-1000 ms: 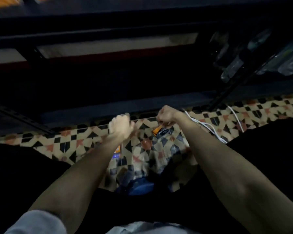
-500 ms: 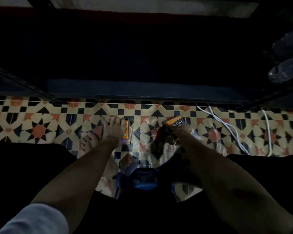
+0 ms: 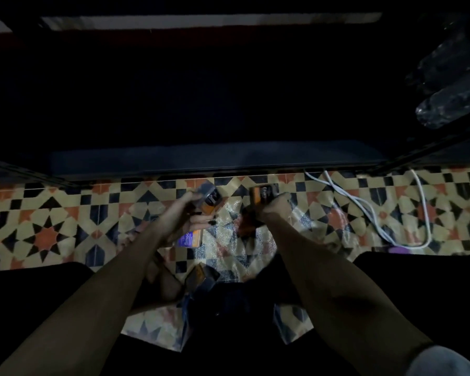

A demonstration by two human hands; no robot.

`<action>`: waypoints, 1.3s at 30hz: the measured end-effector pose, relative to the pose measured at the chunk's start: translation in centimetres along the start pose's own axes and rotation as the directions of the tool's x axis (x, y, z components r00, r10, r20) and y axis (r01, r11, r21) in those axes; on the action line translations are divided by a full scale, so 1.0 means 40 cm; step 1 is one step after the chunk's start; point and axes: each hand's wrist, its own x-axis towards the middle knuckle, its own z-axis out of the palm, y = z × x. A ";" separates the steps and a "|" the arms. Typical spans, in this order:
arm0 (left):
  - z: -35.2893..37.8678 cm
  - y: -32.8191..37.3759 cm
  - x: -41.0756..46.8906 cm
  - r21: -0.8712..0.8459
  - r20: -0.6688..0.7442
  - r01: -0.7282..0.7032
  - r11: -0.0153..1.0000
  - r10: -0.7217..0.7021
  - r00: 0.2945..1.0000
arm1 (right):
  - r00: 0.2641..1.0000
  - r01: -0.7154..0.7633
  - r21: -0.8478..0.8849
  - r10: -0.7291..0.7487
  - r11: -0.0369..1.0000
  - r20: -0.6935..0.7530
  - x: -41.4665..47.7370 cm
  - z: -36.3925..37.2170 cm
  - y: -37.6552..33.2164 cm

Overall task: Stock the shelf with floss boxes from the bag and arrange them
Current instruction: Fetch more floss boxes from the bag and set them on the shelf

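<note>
My left hand grips orange and purple floss boxes, with a purple end sticking out below the fingers. My right hand holds an orange and black floss box. Both hands hover over a clear plastic bag lying on the patterned tile floor. Another floss box shows lower down in the bag, close to my knees. The dark shelf stands low in front of me, its inside too dark to read.
White cables loop over the patterned tile floor at the right. Clear plastic bottles lie on a shelf at the upper right. My dark-clothed knees fill the lower corners.
The view has tilted down from the shelf toward the floor and bag. Both hands rose slightly from the bag with floss boxes gripped in them.
</note>
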 end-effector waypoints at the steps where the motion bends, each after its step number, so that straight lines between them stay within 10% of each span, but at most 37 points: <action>1: -0.004 -0.002 0.007 -0.084 0.017 0.001 0.996 0.000 1.000 | 0.998 -0.007 0.000 0.007 1.000 0.062 -0.017 -0.015 -0.015; 7: 0.056 0.029 0.001 -0.337 0.064 -0.043 0.940 0.069 0.996 | 0.718 0.147 -0.171 0.014 0.974 0.696 -0.109 -0.211 -0.113; 19: 0.350 0.229 -0.201 0.095 0.345 -0.268 0.959 0.221 0.912 | 0.573 0.508 -0.038 -0.304 0.860 0.761 -0.421 -0.759 -0.357; 24: 0.518 0.344 -0.375 0.094 0.586 -0.617 0.781 0.458 0.668 | 0.565 0.626 0.092 -0.532 0.774 0.631 -0.612 -1.013 -0.413; 32: 0.763 0.609 -0.588 0.289 0.578 -0.955 -0.059 0.807 0.125 | 0.644 0.765 -0.110 -0.759 0.635 0.098 -0.785 -1.263 -0.518; 39: 0.855 0.668 -0.500 0.706 0.184 -0.706 -0.049 0.976 0.115 | 0.549 0.501 -0.661 -0.795 0.559 -0.257 -0.743 -1.238 -0.642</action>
